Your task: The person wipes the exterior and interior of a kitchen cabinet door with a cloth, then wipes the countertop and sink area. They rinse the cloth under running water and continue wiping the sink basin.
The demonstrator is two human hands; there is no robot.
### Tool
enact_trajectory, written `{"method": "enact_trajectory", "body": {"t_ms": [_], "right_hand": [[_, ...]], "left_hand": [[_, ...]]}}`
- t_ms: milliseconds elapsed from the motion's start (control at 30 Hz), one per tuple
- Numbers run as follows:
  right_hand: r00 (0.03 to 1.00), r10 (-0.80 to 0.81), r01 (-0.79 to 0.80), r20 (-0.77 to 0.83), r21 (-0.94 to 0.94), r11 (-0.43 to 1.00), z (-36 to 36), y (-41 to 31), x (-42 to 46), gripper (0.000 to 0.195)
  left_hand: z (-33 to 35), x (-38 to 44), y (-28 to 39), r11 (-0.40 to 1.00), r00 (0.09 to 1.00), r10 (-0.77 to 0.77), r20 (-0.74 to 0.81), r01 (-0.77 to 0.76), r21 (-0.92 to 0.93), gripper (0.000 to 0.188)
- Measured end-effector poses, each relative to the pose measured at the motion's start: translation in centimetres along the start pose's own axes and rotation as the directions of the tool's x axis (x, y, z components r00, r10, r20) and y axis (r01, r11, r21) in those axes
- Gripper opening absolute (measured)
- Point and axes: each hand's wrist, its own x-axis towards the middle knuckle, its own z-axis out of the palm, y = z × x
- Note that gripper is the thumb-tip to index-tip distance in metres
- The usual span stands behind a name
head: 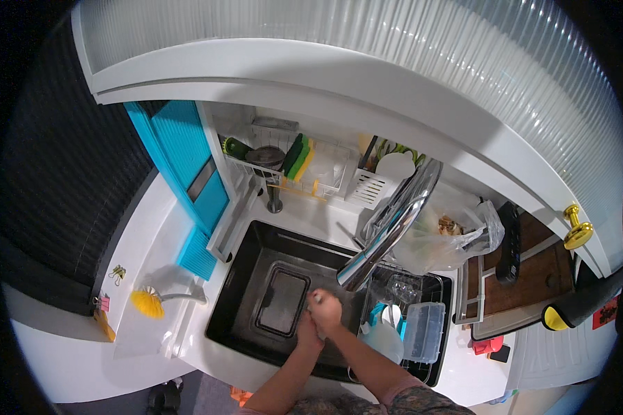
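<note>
Both my hands are together over the black kitchen sink (233,316), near its middle. My left hand (308,330) and my right hand (325,311) grip a small whitish thing between them; most of it is hidden by the fingers, so I cannot tell what it is. Just left of the hands, a dark rounded rectangular frame or rim (275,330) lies at the bottom of the sink. The chrome faucet (381,244) reaches down from the upper right, its end above and to the right of my hands.
A wire dish rack (424,369) at the sink's right holds a clear plastic container (424,332) and a translucent bowl (383,342). Behind are sponges (298,158) in a wire basket and a plastic bag (436,238). A yellow brush (148,303) is at left; a cabinet door hangs overhead.
</note>
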Motion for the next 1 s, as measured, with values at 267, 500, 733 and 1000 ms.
{"method": "enact_trajectory", "body": {"t_ms": [267, 500, 733, 1000], "right_hand": [[0.967, -0.230, 0.254, -0.109, 0.475, 0.842, 4.7, -0.7, -4.7, 0.027], [0.990, 0.138, -0.119, 0.040, 0.766, 0.632, 2.9, 2.8, 0.0, 0.021], [0.959, -0.056, 0.210, -0.279, 0.563, 0.799, 4.0, -1.4, -5.5, 0.024], [0.949, -0.034, 0.199, -0.313, 0.514, 0.834, 3.6, -2.3, -6.8, 0.028]], "left_hand": [[-5.8, 3.1, 3.8, 0.999, 0.993, -0.041, 0.115, 0.041, -0.005, 0.029], [0.5, -1.3, 0.7, 0.967, 0.997, 0.068, -0.031, -0.058, 0.248, 0.023], [-4.1, 1.9, 2.8, 0.956, 0.978, 0.128, 0.166, -0.166, 0.241, 0.019], [-4.9, 3.8, 3.4, 0.894, 0.986, 0.140, 0.093, -0.167, 0.417, 0.023]]}}
